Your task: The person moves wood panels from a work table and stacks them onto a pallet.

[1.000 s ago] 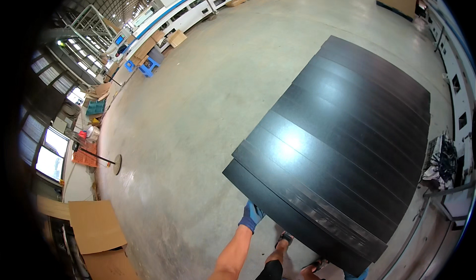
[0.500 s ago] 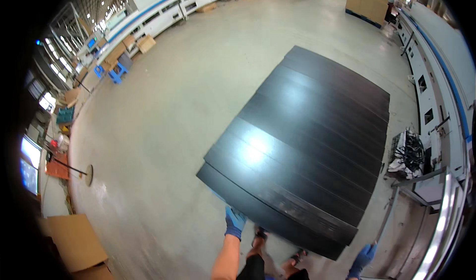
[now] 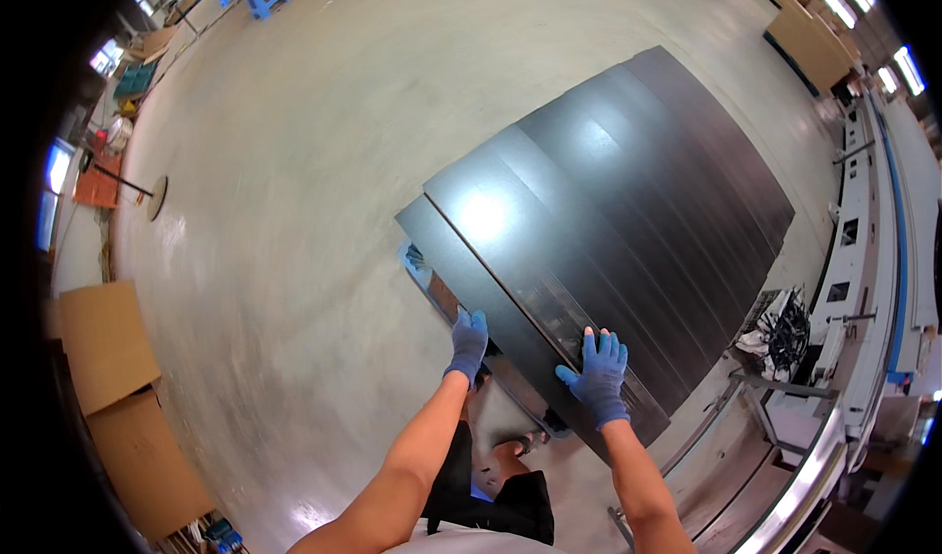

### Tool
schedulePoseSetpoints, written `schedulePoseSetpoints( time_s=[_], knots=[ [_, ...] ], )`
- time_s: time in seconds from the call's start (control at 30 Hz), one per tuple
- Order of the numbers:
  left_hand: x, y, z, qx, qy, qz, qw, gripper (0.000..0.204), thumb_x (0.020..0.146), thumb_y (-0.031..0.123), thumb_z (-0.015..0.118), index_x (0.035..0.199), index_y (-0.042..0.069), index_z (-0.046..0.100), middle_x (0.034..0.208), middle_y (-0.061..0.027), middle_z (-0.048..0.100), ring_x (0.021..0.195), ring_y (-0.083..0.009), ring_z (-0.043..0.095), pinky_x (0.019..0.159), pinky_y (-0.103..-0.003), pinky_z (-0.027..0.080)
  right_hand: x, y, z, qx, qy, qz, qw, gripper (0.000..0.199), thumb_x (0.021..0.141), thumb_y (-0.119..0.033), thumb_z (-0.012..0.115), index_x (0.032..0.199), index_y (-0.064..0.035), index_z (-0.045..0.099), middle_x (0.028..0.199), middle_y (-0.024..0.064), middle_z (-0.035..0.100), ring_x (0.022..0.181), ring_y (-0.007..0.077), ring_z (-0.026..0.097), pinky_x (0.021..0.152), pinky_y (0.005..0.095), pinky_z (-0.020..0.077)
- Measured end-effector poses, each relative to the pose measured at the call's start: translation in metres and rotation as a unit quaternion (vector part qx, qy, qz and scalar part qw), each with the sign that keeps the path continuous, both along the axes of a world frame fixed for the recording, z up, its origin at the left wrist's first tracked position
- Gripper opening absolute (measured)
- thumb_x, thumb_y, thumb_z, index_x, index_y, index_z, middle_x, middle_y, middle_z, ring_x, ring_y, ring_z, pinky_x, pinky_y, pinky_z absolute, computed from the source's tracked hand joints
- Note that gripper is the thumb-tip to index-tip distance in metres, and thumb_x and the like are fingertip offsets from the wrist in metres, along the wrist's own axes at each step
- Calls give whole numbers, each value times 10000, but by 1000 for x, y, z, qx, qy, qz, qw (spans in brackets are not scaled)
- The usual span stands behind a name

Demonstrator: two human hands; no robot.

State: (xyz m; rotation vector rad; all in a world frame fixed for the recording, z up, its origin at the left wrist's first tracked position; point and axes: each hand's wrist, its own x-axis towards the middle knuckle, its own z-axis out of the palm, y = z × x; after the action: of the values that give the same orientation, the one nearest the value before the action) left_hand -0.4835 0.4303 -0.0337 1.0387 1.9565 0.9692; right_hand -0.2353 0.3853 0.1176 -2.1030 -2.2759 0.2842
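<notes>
A wide stack of dark, glossy panels (image 3: 628, 201) lies in front of me, its boards side by side and slightly out of line. The nearest dark panel (image 3: 461, 260) sticks out toward me, with a narrow gap along its far side. At this near edge, my left hand (image 3: 469, 345), in a blue glove with the fingers bent, grips the panel's rim; its undersides are hidden. My right hand (image 3: 597, 375), gloved too, rests on top of the panels farther right with its fingers spread. Below the overhang shows part of a blue pallet (image 3: 416, 265).
To the right runs a metal frame (image 3: 785, 495) beside a long white machine (image 3: 852, 260). A crate of black straps (image 3: 780, 333) stands by the stack's right corner. Cardboard sheets (image 3: 108, 338) stand at left; a round-based post (image 3: 158, 199) is beyond them. My feet are under the near edge.
My right hand has come from beside the right-hand rail onto the top of the panels. My left hand stays at the near edge, now farther along it. The view has tilted down and turned.
</notes>
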Motion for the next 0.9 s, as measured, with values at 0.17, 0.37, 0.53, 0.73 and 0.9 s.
schedulePoseSetpoints(
  time_s=[0.17, 0.37, 0.53, 0.73, 0.9],
  knots=[
    [2, 0, 17, -28, 18, -5, 999, 535, 904, 343, 526, 1253, -63, 508, 992, -300, 645, 955, -459, 610, 824, -500, 466, 1, -1, -20, 37, -32, 5, 999, 818, 677, -417, 787, 1357, -86, 474, 1316, 219, 445, 1232, 392, 418, 1035, 523, 326],
    [-1, 1, 1, -72, 5, -1, 997, 584, 908, 386, 537, 1299, -46, 493, 1052, -258, 657, 967, -431, 622, 835, -487, 478, -11, -16, -16, 58, 3, 38, 998, 737, 666, -374, 788, 1312, -130, 530, 1288, 250, 458, 1164, 425, 449, 964, 528, 368],
    [-19, -6, 8, -144, -513, 145, 834, 616, 936, 572, 472, 1294, 76, 548, 1242, -68, 588, 1058, -259, 579, 889, -412, 486, -34, -55, -16, 56, 46, 51, 996, 683, 668, -349, 780, 1287, -170, 553, 1281, 261, 467, 1148, 438, 463, 937, 547, 388],
    [-22, -15, -2, -83, -507, 101, 852, 515, 989, 454, 463, 1264, 24, 537, 1199, -103, 610, 1061, -251, 586, 947, -384, 460, -43, -76, -27, 31, 18, 65, 997, 642, 663, -332, 783, 1257, -195, 582, 1290, 243, 473, 1171, 431, 459, 948, 535, 394],
    [-12, 10, -2, -83, -259, 81, 959, 553, 933, 468, 512, 1145, -33, 613, 1111, -157, 651, 1027, -297, 611, 886, -384, 461, -47, -72, -31, 47, 17, 52, 997, 582, 680, -292, 764, 1229, -187, 603, 1320, 233, 459, 1195, 426, 448, 955, 538, 391]
  ],
)
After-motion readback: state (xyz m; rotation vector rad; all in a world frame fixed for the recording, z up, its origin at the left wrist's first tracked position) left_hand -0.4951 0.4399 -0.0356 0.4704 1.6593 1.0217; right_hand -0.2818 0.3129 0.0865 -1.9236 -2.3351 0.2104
